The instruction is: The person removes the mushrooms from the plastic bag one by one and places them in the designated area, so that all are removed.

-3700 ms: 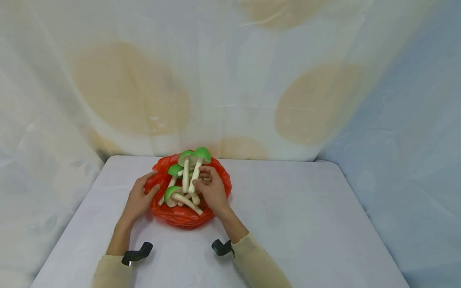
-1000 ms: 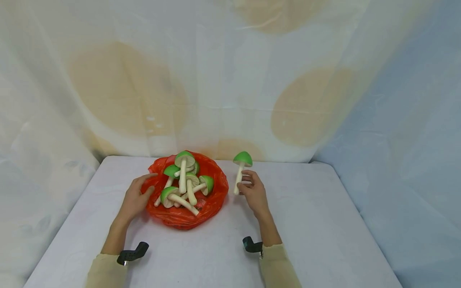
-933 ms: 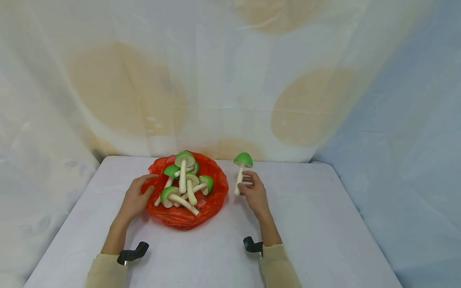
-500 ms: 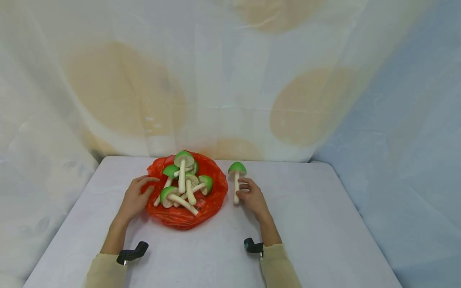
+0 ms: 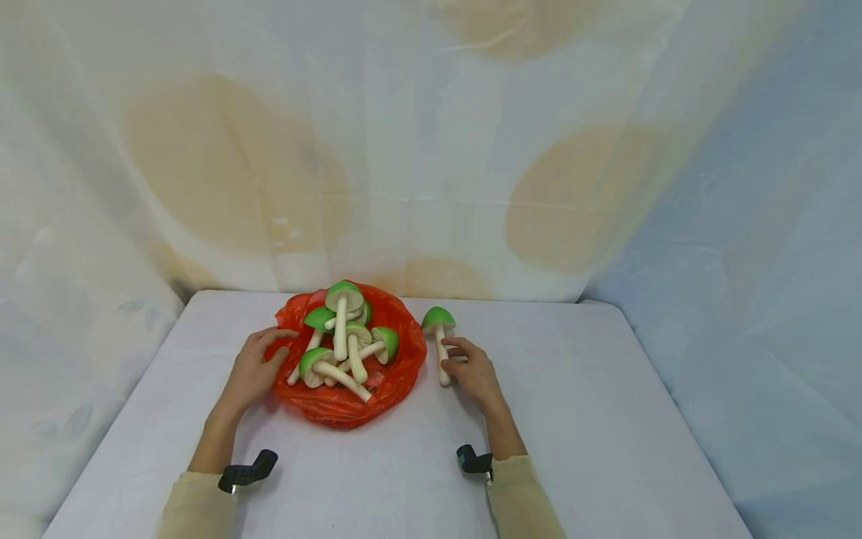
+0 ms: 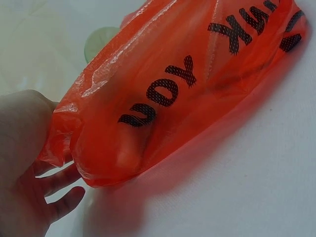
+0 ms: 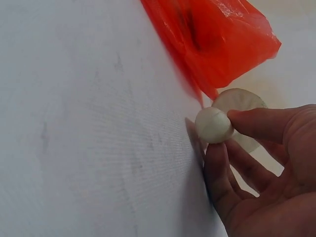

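Observation:
My right hand (image 5: pixel 474 373) pinches the stem of a green-capped model mushroom (image 5: pixel 438 320) between thumb and fingers, just right of the red plastic bag (image 5: pixel 404 382). In the right wrist view the pale stem end (image 7: pixel 214 125) points at the camera, close to the tabletop. Several more such mushrooms (image 5: pixel 342 329) lie piled in the opened bag, caps and stems at mixed angles. My left hand (image 5: pixel 252 368) holds the bag's left rim; in the left wrist view a fold of red plastic (image 6: pixel 61 140) sits between thumb and fingers, and some fingertips are hidden.
A white-covered table (image 5: pixel 572 419) carries everything. A pale curtain with tan spots (image 5: pixel 431 150) hangs behind it, and bluish cloth (image 5: pixel 761 299) hangs at the right. Each wrist bears a black camera mount (image 5: pixel 249 471).
My right hand took a mushroom from the pile and carried it right, out of the bag. Over the last second it has come down toward the table, slightly left. My left hand stays at the rim.

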Tool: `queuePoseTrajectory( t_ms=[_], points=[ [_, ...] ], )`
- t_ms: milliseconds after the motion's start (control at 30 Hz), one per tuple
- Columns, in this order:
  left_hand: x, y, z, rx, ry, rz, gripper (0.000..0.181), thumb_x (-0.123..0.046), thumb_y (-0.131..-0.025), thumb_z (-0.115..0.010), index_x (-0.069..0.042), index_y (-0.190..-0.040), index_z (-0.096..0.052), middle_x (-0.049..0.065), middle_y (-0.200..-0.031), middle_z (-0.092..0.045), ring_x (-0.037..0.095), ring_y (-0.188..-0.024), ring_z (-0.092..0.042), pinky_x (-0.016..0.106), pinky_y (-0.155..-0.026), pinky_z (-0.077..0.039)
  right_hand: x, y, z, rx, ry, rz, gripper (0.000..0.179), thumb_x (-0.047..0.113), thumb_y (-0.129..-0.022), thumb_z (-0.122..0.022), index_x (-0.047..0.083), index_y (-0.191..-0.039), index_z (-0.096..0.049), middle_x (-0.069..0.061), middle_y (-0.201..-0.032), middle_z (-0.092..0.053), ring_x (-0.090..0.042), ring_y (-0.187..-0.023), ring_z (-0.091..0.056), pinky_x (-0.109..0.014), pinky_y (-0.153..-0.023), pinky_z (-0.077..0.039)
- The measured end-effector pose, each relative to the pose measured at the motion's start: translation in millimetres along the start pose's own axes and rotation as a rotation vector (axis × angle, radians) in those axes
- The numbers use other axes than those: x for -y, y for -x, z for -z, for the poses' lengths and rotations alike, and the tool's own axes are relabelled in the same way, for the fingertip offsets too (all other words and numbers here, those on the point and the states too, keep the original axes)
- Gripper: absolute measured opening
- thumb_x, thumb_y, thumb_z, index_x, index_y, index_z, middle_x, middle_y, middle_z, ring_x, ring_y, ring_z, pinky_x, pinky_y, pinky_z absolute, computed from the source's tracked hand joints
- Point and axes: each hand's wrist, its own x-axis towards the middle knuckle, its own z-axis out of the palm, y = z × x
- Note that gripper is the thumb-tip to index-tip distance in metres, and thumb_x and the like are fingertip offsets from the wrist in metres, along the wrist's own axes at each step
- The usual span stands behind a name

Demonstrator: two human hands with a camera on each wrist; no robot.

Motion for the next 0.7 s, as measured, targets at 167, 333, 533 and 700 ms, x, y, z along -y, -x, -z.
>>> queuePoseTrajectory(
  t_ms=[167,333,533,700],
  points=[
    [-1.1,-0.6,1.8,0.002,-0.001,0.008,0.030,-0.009,-0.102,-0.050,-0.009,-0.129,-0.062,0.028,-0.144,-0.043,0.049,-0.137,-0.035,0.072,-0.108,-0.029,1.4,0.9,1.0,-0.009,0.023,-0.011,0.038,0.016,-0.091,-0.068,0.022,-0.128,-0.068,-0.012,-0.117,-0.066,-0.025,-0.097,-0.065,-0.039,-0.082,-0.058],
    [-1.2,-0.2,3.1,0.003,0.003,0.010,0.030,-0.009,-0.102,-0.050,-0.009,-0.129,-0.062,0.027,-0.145,-0.043,0.049,-0.138,-0.035,0.072,-0.108,-0.029,2.4,3.8,2.1,-0.007,0.023,-0.033,0.038,0.018,-0.091,-0.069,0.022,-0.129,-0.067,-0.012,-0.119,-0.066,-0.027,-0.102,-0.064,-0.041,-0.084,-0.059],
    [-1.2,0.5,4.1,0.011,0.013,0.005,0.031,-0.009,-0.102,-0.050,-0.008,-0.131,-0.060,0.028,-0.145,-0.041,0.049,-0.138,-0.034,0.073,-0.108,-0.029,3.3,4.5,2.4,-0.008,0.013,-0.037,0.038,0.017,-0.092,-0.067,0.021,-0.129,-0.067,-0.013,-0.120,-0.066,-0.028,-0.104,-0.064,-0.043,-0.087,-0.058],
    [0.8,1.2,4.1,0.001,0.017,-0.014,0.032,-0.008,-0.101,-0.052,-0.008,-0.133,-0.058,0.028,-0.145,-0.041,0.049,-0.137,-0.035,0.073,-0.107,-0.030,1.2,2.5,2.5,-0.001,0.016,-0.042,0.038,0.014,-0.092,-0.065,0.020,-0.129,-0.066,-0.013,-0.121,-0.066,-0.027,-0.104,-0.064,-0.042,-0.086,-0.058]
  ],
)
